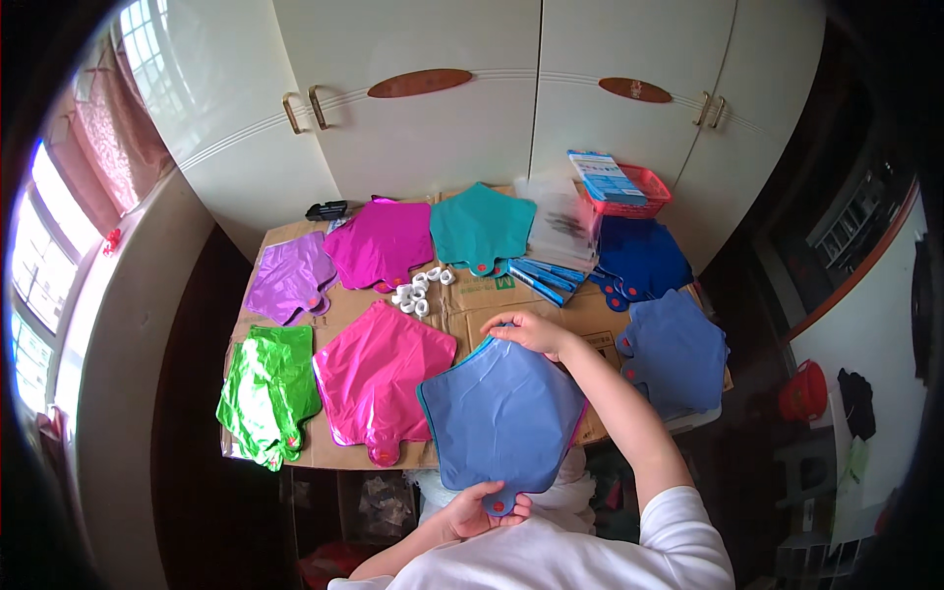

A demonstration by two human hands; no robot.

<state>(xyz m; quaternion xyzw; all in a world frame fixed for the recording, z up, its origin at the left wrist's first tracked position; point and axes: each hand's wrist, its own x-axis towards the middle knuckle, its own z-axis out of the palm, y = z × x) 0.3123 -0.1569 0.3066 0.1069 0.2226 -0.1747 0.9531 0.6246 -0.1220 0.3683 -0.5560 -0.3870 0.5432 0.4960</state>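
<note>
The right hand (531,336) pinches the top corner of a grey-blue foil piece (506,418), thumb and fingers closed on its edge. The left hand (476,511) grips the same piece at the bottom, its fingers closed about the rounded tab, where a red dot shows. The piece is held flat and upright in front of the person's white shirt (551,560), over the near edge of the table; slivers of teal and magenta show along its sides, so other layers lie behind it.

Just left of it a pink foil piece (385,379) lies on the cardboard (580,320), and beyond that a shiny green one (265,388). To the right rest more grey-blue pieces (677,354), with dark blue ones (641,258) above them. Along the far side lie a light purple piece (288,275), a magenta one (382,241) and a teal one (482,226), with white rings (421,293) heaped just below. Slim blue packs (543,280) lie by clear plastic bags (560,224), near a red basket (641,205). White cupboards (423,128) stand behind
</note>
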